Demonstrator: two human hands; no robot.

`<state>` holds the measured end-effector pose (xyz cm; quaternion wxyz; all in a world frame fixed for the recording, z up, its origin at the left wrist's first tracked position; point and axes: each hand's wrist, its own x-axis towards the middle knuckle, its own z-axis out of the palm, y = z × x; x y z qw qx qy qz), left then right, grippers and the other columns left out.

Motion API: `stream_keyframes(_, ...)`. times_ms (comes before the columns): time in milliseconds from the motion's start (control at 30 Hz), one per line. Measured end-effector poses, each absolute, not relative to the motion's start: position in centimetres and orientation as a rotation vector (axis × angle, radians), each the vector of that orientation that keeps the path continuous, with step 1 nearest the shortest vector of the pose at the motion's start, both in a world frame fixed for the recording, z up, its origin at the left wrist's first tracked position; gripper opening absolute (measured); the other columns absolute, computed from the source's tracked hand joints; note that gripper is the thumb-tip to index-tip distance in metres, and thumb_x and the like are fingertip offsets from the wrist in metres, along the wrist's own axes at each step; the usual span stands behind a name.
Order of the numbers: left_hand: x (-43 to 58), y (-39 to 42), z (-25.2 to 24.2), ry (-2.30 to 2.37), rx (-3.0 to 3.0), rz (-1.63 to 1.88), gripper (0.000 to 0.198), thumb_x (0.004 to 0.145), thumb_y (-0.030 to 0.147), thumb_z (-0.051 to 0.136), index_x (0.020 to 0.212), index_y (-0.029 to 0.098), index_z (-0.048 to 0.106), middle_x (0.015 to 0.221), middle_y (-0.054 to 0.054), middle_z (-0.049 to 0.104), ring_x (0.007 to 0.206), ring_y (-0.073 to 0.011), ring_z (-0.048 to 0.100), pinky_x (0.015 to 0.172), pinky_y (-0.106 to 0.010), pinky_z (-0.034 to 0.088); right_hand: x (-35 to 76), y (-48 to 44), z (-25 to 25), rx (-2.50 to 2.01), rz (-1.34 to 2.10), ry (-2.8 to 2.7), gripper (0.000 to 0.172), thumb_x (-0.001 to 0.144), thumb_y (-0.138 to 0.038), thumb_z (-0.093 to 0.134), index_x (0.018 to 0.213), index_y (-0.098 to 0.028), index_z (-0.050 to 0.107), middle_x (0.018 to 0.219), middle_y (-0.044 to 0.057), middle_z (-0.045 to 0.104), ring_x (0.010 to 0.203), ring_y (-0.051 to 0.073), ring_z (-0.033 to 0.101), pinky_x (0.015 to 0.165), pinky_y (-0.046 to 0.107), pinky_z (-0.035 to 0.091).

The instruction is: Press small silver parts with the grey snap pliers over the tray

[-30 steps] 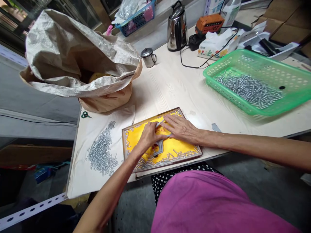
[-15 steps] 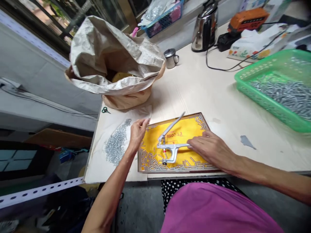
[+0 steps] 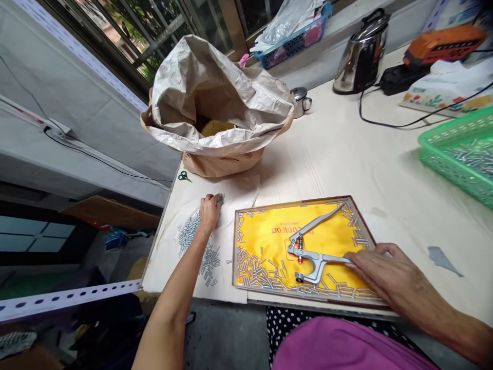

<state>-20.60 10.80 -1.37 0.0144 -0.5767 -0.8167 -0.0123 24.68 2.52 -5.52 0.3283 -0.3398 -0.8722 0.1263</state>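
On the white table point(image 3: 327, 154), two hands worked. The left hand point(image 3: 210, 213) had its fingers pinched together over one pile of small metal pins point(image 3: 196, 246) on a white cloth point(image 3: 231, 221). The right hand point(image 3: 389, 272) lay with spread fingers on one silver press tool point(image 3: 314, 259) in a yellow tray point(image 3: 292, 201).
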Motion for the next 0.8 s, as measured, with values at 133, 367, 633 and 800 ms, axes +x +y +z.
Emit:
stream_keyframes(133, -20.9, 11.6, -1.6, -2.549, -1.859, 0.055, 0.027, 0.092, 0.026, 0.053, 0.109, 0.015, 0.072, 0.112, -0.016, 0.066, 0.111, -0.0301, 0.052, 0.087, -0.035, 0.043, 24.6, 2.5, -5.8, -0.904, 0.333, -2.289, 0.028, 0.103, -0.029, 0.036, 0.085, -0.024, 0.056, 0.066, -0.004, 0.061, 0.056, 0.013, 0.051, 0.071, 0.033, 0.037)
stream_keyframes(367, -20.3, 9.3, -0.9, -2.6, -1.829, -0.231, 0.019, 0.082, 0.019, 0.062, 0.094, 0.015, 0.075, 0.108, -0.013, 0.066, 0.109, -0.0274, 0.057, 0.092, -0.036, 0.046, 25.0, 2.1, -7.1, -0.98, 0.436, -2.3, 0.029, 0.103, -0.032, 0.035, 0.086, -0.025, 0.057, 0.065, -0.003, 0.058, 0.058, 0.014, 0.051, 0.072, 0.034, 0.037)
stream_keyframes(633, -16.8, 6.2, 1.6, -3.224, -1.408, -1.659, 0.026, 0.059, 0.027, 0.082, 0.079, 0.012, 0.073, 0.072, -0.004, 0.07, 0.063, -0.0119, 0.06, 0.065, -0.026, 0.05, 24.7, 2.6, -5.8, -0.994, 0.386, -2.397, 0.029, 0.102, -0.034, 0.038, 0.088, -0.024, 0.061, 0.073, -0.001, 0.062, 0.067, 0.015, 0.057, 0.077, 0.035, 0.038)
stream_keyframes(800, -10.7, 3.6, 4.2, -3.417, -1.385, -2.268, 0.043, 0.047, 0.031, 0.093, 0.081, 0.013, 0.075, 0.069, -0.002, 0.069, 0.059, -0.0088, 0.06, 0.062, -0.023, 0.052, 21.4, 4.0, -1.2, -0.985, 0.405, -2.341, 0.032, 0.102, -0.033, 0.038, 0.113, -0.019, 0.065, 0.11, 0.011, 0.069, 0.099, 0.023, 0.063, 0.089, 0.043, 0.043)
